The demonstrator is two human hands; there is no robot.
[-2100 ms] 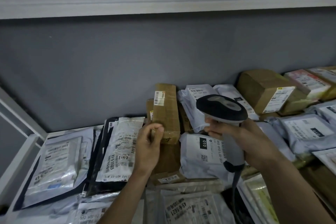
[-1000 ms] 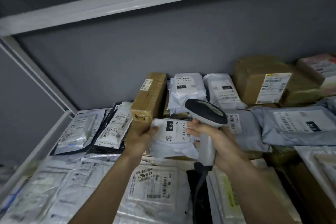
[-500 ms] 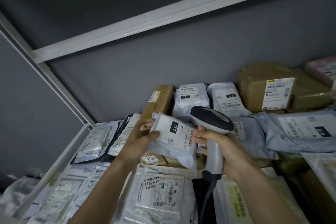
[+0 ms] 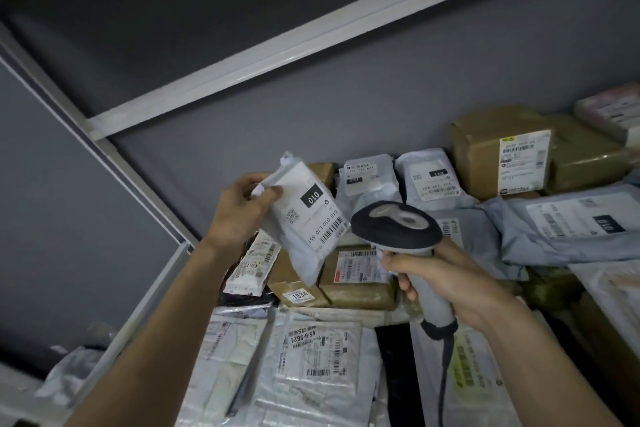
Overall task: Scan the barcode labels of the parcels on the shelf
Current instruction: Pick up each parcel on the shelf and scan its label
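Above the shelf, left hand (image 4: 242,208) pinches white parcel (image 4: 304,215); right hand (image 4: 446,281) grips scanner (image 4: 398,225).

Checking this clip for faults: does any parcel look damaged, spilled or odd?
Nothing looks damaged or spilled. The parcels lie in a loose, overlapping heap, and the left hand holds the white 010 mailer tilted beside the barcode scanner.

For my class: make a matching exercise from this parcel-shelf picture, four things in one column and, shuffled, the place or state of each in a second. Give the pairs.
Things
1. white mailer marked 010
2. barcode scanner
3. sticker reading 1834
4. parcel labelled 45-6-5621

Places or states
A. lying flat at the front of the shelf
B. gripped by the right hand
C. stuck on a brown box
D. lifted off the pile by the left hand

Pairs: 1-D, 2-B, 3-C, 4-A
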